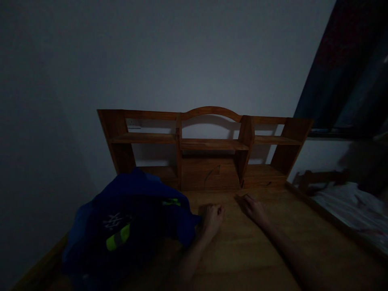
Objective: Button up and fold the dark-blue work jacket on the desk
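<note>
A blue garment [133, 206] with yellow-green patches and white lettering lies crumpled on the wooden desk [239, 250], left of my hands. My left hand [213, 218] rests right beside the garment's edge, its fingers curled closed. What the fingers hold, if anything, is too dark to make out. To the right, apart from the cloth, my right hand [254, 209] is low over the desktop with its fingers bent and drawn together. Dim light hides whether something small is between them.
A wooden shelf unit [209, 144] stands along the back of the desk against the wall. A bed with pale bedding [353, 206] is at the right, past the desk's raised edge. Dark curtains [336, 81] hang at the upper right, and a wall socket [133, 124] shows behind the shelves.
</note>
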Demonstrator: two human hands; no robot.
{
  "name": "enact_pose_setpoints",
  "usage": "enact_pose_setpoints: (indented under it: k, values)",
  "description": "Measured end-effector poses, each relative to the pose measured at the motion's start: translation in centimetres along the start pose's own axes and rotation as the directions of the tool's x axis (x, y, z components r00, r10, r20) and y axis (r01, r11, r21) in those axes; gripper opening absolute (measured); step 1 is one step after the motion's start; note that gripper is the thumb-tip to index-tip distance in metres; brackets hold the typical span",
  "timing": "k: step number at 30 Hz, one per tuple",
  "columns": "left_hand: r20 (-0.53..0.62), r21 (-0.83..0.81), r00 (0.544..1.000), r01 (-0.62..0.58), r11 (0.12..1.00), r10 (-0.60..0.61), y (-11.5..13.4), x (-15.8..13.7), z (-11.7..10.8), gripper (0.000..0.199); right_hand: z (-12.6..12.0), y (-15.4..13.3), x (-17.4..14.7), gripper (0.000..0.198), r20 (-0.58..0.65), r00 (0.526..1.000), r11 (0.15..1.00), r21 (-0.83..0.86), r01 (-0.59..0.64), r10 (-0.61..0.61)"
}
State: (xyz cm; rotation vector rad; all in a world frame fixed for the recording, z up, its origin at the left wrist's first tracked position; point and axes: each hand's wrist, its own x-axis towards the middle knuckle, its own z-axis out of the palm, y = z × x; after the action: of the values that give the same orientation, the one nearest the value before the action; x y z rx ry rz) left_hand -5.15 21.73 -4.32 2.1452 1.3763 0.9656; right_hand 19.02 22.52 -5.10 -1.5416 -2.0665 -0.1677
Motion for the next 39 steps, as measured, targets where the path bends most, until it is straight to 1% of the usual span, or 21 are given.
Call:
enact_pose_setpoints:
  k: [4, 8, 12, 15, 19, 22, 26, 28, 33, 37, 39]
  values:
    - [-0.020, -0.014, 1.000, -0.020, 1.000, 0.019, -0.4, 0.0, 0.4, 0.034, 0.3, 0.3, 0.0, 0.027, 0.000, 1.000, 1.000, -0.012, -0.015, 0.015]
    - [-0.008, -0.008, 0.999, -0.040, 0.999, 0.040, -0.5, -0.1, 0.4, 0.036, 0.3, 0.2, 0.1, 0.031, 0.010, 1.000, 0.999, 0.042, -0.019, 0.019]
    - [-0.029, 0.048, 0.998, -0.061, 0.997, 0.063, -0.8, -0.3, -0.2, 0.037, 0.3, 0.5, 0.2, 0.027, 0.013, 1.000, 0.995, 0.095, 0.002, -0.003]
    - [-0.062, 0.118, 0.994, -0.077, 0.990, 0.085, -0.7, -0.6, -1.1, 0.040, 0.1, 1.1, 0.3, 0.024, 0.018, 1.000, 0.983, 0.182, 0.002, -0.006]
    - [-0.077, 0.242, 0.980, -0.159, 0.957, 0.183, 0.1, -1.3, -2.0, 0.036, -0.5, 1.7, 0.1, 0.021, -0.024, 0.999, 0.955, 0.295, -0.021, 0.030]
    - [-0.070, 0.281, 0.970, -0.203, 0.938, 0.231, 0.4, -1.6, -1.9, 0.034, -1.1, 1.6, -0.2, 0.020, -0.043, 0.998, 0.939, 0.343, -0.034, 0.052]
    - [-0.030, 0.275, 0.978, -0.189, 0.943, 0.205, 0.1, -1.4, -1.1, 0.035, -1.6, 1.1, -0.5, 0.021, -0.003, 1.000, 0.915, 0.403, -0.018, 0.021]
    - [0.002, 0.270, 0.978, -0.201, 0.942, 0.208, -0.1, -1.3, -0.8, 0.037, -1.6, 0.8, -0.4, 0.021, 0.017, 1.000, 0.911, 0.412, -0.002, -0.006]
    - [0.054, 0.240, 0.977, -0.214, 0.947, 0.207, -0.1, -1.2, -0.8, 0.041, -1.6, 0.0, -0.2, 0.021, 0.045, 0.996, 0.898, 0.437, 0.047, -0.074]
    - [0.107, 0.210, 0.969, -0.241, 0.947, 0.223, -0.2, -1.2, -0.8, 0.039, -1.3, 0.1, -0.2, 0.019, 0.073, 0.994, 0.895, 0.445, 0.042, -0.083]
    - [0.110, 0.212, 0.971, -0.230, 0.950, 0.211, -0.3, -1.2, -0.7, 0.041, -1.2, 0.2, -0.3, 0.018, 0.092, 0.992, 0.897, 0.441, 0.039, -0.088]
